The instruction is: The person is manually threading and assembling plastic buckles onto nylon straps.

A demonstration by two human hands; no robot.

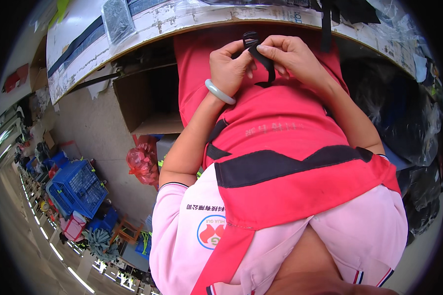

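A: How are the fingers placed?

B: A small black ladder-shaped plastic buckle [251, 38] appears to be gripped at its base between thumb and forefinger of the left hand [226, 69]. By the right hand [302, 59], thumb and forefinger are brought together at the right side of a flat black webbing strap [266, 61]; whether it is pinched or only touched cannot be told.

A: Which way is the buckle turned?

B: It is pointed away from the body, past the left fingertips. The strap's long axis is carried from it back toward the wearer, slanted rightward between the two hands, with the lower end hung over a red cloth apron [275, 113].

A: Which hand is nearer?

B: The left, placed against the buckle's base; the right thumb tip is held just beside it.

A: And the bench?

B: The buckle is held just short of the near edge of a worn, white-topped bench [201, 30]. By that bench's left end a clear plastic packet [117, 22] is seen; over its near edge, to the right, another black strap [326, 29] is draped.
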